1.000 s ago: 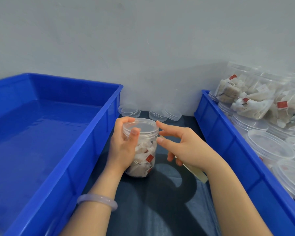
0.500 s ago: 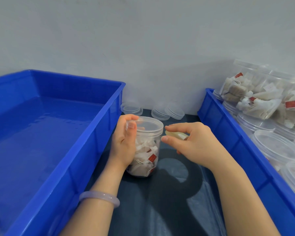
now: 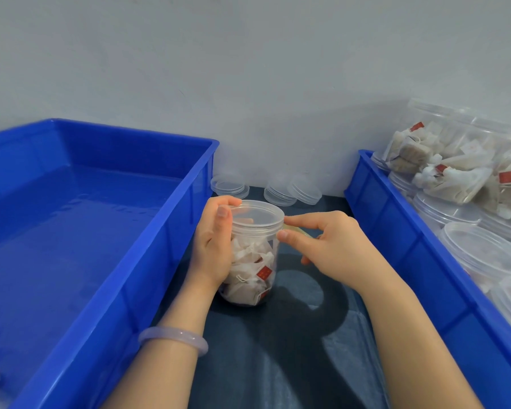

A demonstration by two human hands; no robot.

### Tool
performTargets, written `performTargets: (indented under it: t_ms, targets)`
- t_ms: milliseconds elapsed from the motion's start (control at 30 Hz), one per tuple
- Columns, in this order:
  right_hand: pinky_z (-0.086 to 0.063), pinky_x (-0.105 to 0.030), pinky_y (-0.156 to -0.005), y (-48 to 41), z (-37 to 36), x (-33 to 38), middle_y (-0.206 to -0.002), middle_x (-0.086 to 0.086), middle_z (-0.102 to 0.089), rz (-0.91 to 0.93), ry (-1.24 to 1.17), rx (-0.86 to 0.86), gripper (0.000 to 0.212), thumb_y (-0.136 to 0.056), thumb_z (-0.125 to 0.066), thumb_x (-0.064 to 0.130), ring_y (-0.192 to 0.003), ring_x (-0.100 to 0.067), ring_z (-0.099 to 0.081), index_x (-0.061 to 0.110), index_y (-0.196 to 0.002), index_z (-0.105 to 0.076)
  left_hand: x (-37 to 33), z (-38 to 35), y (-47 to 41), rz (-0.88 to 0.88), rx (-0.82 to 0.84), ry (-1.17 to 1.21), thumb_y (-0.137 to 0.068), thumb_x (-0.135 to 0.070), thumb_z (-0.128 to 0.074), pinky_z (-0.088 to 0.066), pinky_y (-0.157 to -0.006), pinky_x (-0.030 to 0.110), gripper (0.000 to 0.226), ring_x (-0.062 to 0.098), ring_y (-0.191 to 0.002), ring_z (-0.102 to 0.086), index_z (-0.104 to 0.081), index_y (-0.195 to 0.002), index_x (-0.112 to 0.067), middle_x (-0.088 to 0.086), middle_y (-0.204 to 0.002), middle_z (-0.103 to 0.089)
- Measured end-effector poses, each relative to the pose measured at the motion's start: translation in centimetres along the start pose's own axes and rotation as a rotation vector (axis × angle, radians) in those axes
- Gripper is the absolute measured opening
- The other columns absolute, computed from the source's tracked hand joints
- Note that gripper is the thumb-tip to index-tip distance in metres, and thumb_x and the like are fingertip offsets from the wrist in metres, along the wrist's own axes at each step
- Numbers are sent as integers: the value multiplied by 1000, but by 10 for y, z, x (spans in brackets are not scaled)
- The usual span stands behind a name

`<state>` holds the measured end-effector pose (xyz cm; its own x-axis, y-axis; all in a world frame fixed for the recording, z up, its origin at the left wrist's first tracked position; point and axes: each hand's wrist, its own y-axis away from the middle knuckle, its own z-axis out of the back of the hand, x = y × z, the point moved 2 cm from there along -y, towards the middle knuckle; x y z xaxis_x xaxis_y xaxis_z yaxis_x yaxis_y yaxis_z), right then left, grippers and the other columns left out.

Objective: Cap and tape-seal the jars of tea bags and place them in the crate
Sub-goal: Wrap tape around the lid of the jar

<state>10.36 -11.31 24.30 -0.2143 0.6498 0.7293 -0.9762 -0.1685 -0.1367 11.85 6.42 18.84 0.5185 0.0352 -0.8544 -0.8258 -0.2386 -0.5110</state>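
A clear plastic jar full of white tea bags with red tags stands upright on the dark mat between two blue crates. A clear cap sits on its mouth. My left hand grips the jar's left side, with the thumb on the cap's rim. My right hand is at the jar's right side; its forefinger and thumb touch the cap's edge and hold a yellowish strip of tape against it. Most of the tape is hidden behind my fingers.
A large blue crate lies on the left with nothing in it. A second blue crate on the right holds several clear jars of tea bags. Loose clear caps lie by the grey wall at the back.
My right hand has moved left to the jar and now presses the tape strip at the cap's edge. My left hand keeps its grip on the jar.
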Motion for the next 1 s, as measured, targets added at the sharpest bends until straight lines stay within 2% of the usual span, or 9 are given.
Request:
performTargets:
  t_ms: [133, 233, 333, 400, 500, 567, 733, 867, 1000]
  targets:
    - [-49, -26, -75, -1, 0, 0, -111, 14, -64, 21, 7, -5, 36, -79, -67, 48, -93, -16, -64, 41, -114, -64, -4, 0, -1, 6, 39, 23, -93, -52, -29, -43, -74, 5, 38, -11, -86, -59, -56, -95, -25, -11, -96, -60]
    - [-50, -19, -64, 1, 0, 2, -125, 20, -52, 34, 48, 65, 59, -85, -62, 48, -76, -7, -66, 49, -139, -38, -8, -1, 1, -5, 86, 26, -77, -84, -31, -44, -75, 5, 67, -11, -90, -60, -55, -99, -26, -12, -99, -60]
    - [-43, -13, -54, 2, -2, 3, -136, 18, -46, 29, 96, 124, 52, -91, -54, 46, -68, -7, -66, 53, -138, -35, -11, -1, 1, 37, 160, 41, -60, -94, -36, -46, -77, 9, 83, -8, -94, -61, -53, -106, -28, -11, -106, -60]
    - [-46, -18, -60, 3, -2, 4, -139, 17, -46, 34, 98, 114, 49, -90, -54, 47, -73, -8, -67, 53, -137, -38, -15, 0, 1, 70, 205, -25, -54, -95, -46, -46, -83, 11, 85, -10, -101, -58, -51, -110, -31, -13, -114, -58]
    - [-53, -34, -82, 4, -1, 4, -139, 14, -48, 27, 92, 95, 49, -89, -55, 50, -104, -17, -62, 52, -136, -42, -23, -1, -5, 98, 180, -258, -54, -78, -60, -38, -106, 24, 76, -5, -130, -38, -42, -118, -40, -10, -141, -43]
    - [-52, -35, -86, 4, -1, 4, -136, 14, -52, 31, 79, 93, 49, -88, -56, 51, -108, -18, -59, 51, -135, -44, -33, -3, -9, 42, 148, -363, -51, -76, -64, -33, -106, 24, 85, 2, -139, -26, -36, -125, -46, -10, -150, -31]
    - [-45, -15, -63, 4, -2, 5, -121, 18, -59, 63, 80, 60, 47, -88, -56, 43, -82, -2, -60, 47, -134, -47, -48, -17, -4, -63, 176, -509, -38, -80, -63, -27, -90, 12, 77, -7, -122, -37, -63, -103, -39, -17, -138, -44]
    - [-50, -19, -69, 5, -5, 8, -123, 18, -60, 73, 80, 57, 47, -88, -58, 40, -83, -4, -60, 45, -134, -48, -46, -14, -3, -92, 144, -421, -40, -70, -65, -30, -85, -2, 55, -12, -108, -46, -65, -86, -39, -22, -122, -53]
    - [-48, -17, -70, 6, -5, 9, -130, 16, -57, 62, 74, 47, 49, -85, -59, 49, -99, -8, -61, 46, -132, -50, -42, -9, -2, -171, 118, -356, -47, -63, -71, -33, -87, 0, 55, -12, -109, -50, -66, -92, -30, -15, -118, -57]
